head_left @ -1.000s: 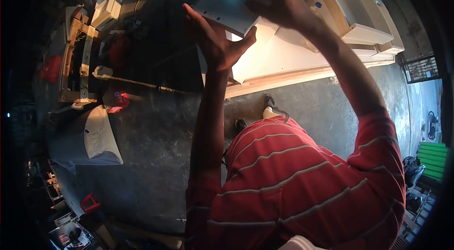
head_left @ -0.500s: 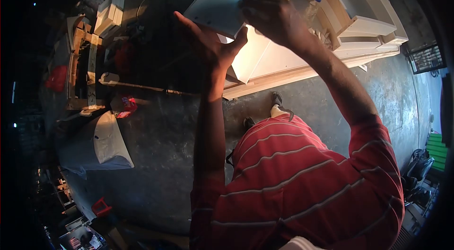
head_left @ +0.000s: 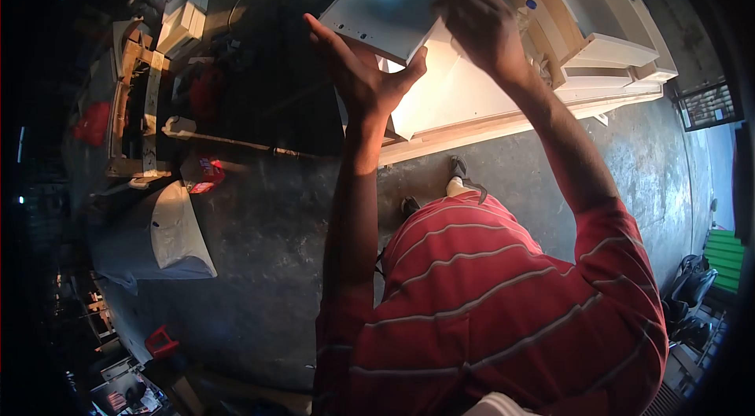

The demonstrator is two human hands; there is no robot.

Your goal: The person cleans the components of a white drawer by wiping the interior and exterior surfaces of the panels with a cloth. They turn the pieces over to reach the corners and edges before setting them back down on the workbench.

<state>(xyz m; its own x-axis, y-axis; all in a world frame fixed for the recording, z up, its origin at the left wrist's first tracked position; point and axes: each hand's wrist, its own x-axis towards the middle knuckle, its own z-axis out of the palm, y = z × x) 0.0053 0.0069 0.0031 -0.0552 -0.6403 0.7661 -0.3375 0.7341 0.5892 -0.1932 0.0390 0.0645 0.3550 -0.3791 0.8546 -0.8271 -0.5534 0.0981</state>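
A white board with several small dark holes near its lower left corner is held up ahead of me. My left hand supports its near end from below, thumb by the right corner and fingers stretched along the left. Close to the board's right edge, my right hand is closed and somewhat blurred. What its fingers hold, if anything, is hidden. Beneath the board lies a large white panel with a pale wooden edge.
A bottle with a blue cap stands beside a white drawer-like box at the right. On the left are a wooden frame, a long-handled mallet-like tool, a red carton and a covered block.
My right hand has moved right, from over the board's surface to its right edge. The board and my left hand have shifted slightly right, and the holes now show clearly.
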